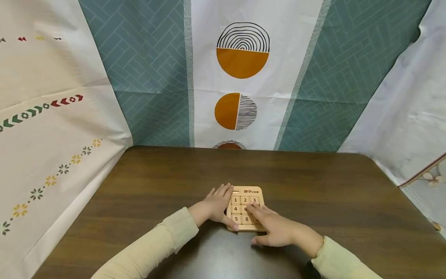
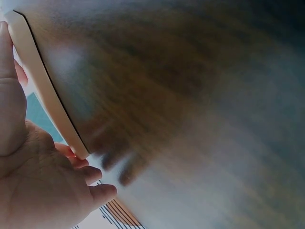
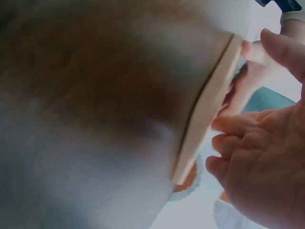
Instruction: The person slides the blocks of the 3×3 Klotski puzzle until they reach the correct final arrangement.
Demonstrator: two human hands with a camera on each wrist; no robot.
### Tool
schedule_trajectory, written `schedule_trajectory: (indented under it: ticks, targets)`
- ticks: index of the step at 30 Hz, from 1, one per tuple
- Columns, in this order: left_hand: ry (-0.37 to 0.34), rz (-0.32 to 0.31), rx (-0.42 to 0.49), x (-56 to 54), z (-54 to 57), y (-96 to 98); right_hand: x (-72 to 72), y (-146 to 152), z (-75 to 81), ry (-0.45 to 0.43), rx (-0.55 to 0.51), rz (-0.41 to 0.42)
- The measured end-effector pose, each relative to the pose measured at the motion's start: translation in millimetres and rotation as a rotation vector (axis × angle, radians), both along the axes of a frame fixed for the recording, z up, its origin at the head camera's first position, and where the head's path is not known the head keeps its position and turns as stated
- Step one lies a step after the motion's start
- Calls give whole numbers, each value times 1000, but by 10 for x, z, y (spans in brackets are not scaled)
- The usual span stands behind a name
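A wooden sliding number puzzle (image 1: pixel 241 214) lies flat on the table, its tiles marked with digits. My left hand (image 1: pixel 216 205) grips its left side, thumb on the near corner and fingers along the far left edge. In the left wrist view the hand (image 2: pixel 38 176) spans the puzzle's side edge (image 2: pixel 42 86). Over the right part reaches my right hand (image 1: pixel 275 228), fingers extended and fingertips touching the middle tiles, thumb apart from the board. It hides part of the right column. The right wrist view shows this hand (image 3: pixel 267 152) beside the puzzle's edge (image 3: pixel 206 109).
The dark brown wooden table (image 1: pixel 167 166) has rounded far corners. Behind it hangs a green and white cloth (image 1: pixel 153 69) with orange circles. Patterned white cloths (image 1: pixel 42 135) hang at both sides.
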State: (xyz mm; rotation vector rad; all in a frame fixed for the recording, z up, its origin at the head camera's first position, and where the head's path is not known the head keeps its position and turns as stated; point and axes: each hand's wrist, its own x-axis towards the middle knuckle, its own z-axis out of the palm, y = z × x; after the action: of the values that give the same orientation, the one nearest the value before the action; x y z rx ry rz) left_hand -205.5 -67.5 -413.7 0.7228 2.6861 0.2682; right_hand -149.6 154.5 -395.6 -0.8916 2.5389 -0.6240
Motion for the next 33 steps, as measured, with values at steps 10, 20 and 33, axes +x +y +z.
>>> schedule_trajectory:
  ticks: [10,20,33]
  targets:
    - [-1,5,2,-12,4,6,332,137,75,65,102,35]
    - [-4,7,16,3,-6,-22,225,65,-8,188,189,34]
    - [2,15,-6,36,34,-6,182,-46,36,359,160,187]
